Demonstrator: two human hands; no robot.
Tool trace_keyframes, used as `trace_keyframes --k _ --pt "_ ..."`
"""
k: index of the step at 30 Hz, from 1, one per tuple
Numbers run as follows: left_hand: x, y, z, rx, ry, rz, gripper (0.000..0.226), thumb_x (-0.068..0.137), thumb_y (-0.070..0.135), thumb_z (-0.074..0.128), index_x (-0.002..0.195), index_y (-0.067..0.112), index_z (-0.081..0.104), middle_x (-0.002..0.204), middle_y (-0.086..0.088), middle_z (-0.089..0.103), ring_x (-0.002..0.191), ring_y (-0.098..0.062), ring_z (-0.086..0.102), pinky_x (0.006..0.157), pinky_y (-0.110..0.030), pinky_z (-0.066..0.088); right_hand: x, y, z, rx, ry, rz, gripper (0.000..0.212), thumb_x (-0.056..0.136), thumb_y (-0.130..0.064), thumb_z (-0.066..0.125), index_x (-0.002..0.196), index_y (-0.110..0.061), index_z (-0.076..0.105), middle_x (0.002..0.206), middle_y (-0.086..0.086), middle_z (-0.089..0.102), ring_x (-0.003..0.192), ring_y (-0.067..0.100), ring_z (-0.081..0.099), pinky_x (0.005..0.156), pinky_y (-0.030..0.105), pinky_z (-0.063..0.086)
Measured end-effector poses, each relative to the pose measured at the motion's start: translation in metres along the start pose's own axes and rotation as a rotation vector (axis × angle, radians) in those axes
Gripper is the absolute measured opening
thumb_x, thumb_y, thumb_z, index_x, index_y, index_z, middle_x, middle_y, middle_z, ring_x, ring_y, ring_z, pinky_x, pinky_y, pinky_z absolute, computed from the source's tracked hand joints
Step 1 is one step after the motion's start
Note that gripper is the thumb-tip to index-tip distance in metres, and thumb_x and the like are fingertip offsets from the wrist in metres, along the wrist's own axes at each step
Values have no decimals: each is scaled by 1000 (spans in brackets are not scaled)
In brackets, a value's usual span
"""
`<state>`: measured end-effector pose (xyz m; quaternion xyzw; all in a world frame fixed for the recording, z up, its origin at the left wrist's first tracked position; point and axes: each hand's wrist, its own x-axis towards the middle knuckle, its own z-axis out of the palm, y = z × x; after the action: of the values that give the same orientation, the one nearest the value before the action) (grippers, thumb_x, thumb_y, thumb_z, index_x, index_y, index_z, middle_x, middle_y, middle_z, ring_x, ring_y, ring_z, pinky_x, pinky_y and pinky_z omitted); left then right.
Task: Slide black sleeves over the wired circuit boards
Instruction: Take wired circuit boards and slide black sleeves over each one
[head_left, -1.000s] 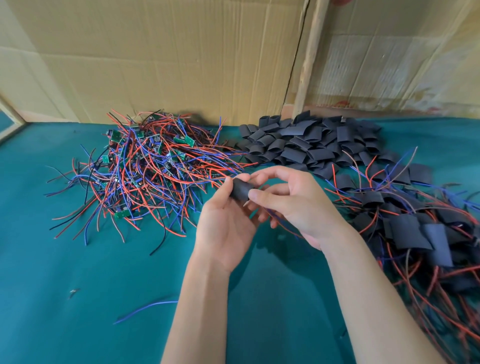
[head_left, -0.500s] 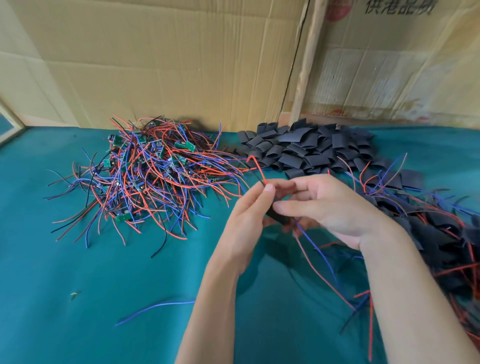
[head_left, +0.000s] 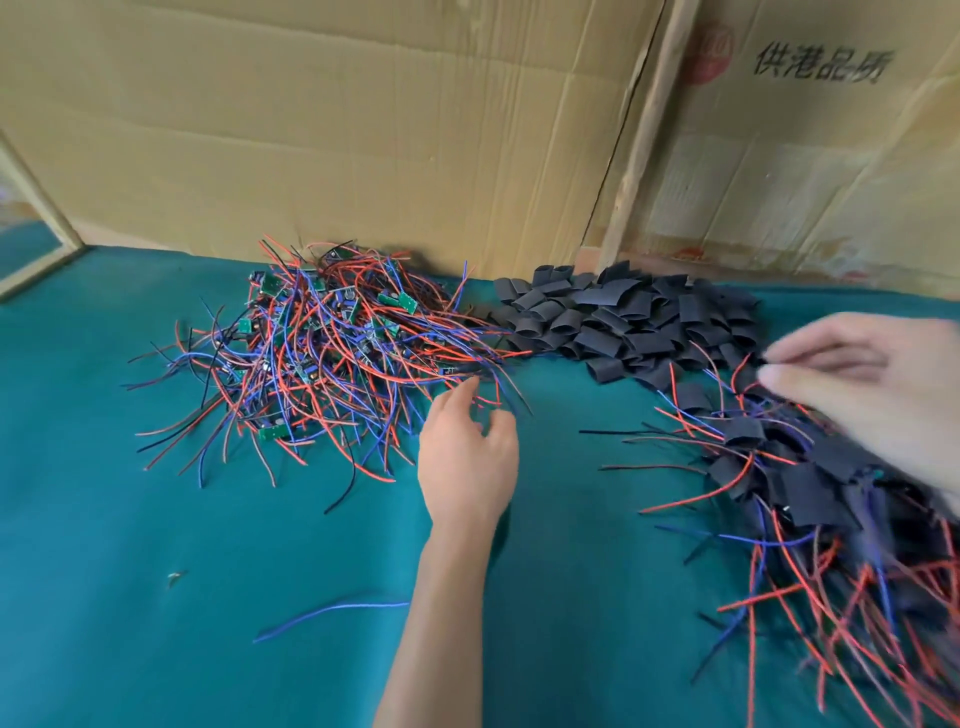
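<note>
Left hand (head_left: 467, 457) open, empty, fingers loosely spread at edge of board pile (head_left: 322, 353). Right hand (head_left: 872, 384) blurred, fingers straight, over finished pile (head_left: 810, 467). Boards likely light, wires floppy, tangle-prone: pinch board edge, not wire. Sleeves (head_left: 623, 322) soft, flattened.

Boards (head_left: 322, 343) left of sleeves (head_left: 623, 317) (touching)

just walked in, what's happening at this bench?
A person is sleeving wired circuit boards. Neither hand holds anything right now. The left hand reaches with loose fingers to the edge of the bare board pile. The right hand, blurred, hovers over the sleeved pile. Empty black sleeves lie heaped by the cardboard wall.
</note>
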<state>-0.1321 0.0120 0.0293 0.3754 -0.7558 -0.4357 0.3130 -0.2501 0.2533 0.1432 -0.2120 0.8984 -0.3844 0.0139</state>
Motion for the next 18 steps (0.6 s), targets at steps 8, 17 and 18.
trace_keyframes --k 8,17,18 --pt "-13 9 3 -302 2 270 20 76 26 51 64 20 66 53 11 53 49 -3 41 53 -28 37 25 -87 138 227 -456 -37 21 93 -29 69 82 -11 73 78 2 70 75 18 62 74 39 54" --pt "-18 15 5 -489 -376 203 30 68 28 47 51 13 66 44 -7 58 38 -18 48 46 -24 38 36 -73 159 637 -736 230 22 92 5 65 113 6 70 78 22 67 47 24 62 40 24 48" --pt "-18 17 3 -536 -450 176 29 68 29 47 54 15 69 44 -8 59 36 -16 47 44 -20 37 37 -69 157 695 -708 238 23 91 8 64 113 7 69 83 22 69 51 22 66 43 24 52"
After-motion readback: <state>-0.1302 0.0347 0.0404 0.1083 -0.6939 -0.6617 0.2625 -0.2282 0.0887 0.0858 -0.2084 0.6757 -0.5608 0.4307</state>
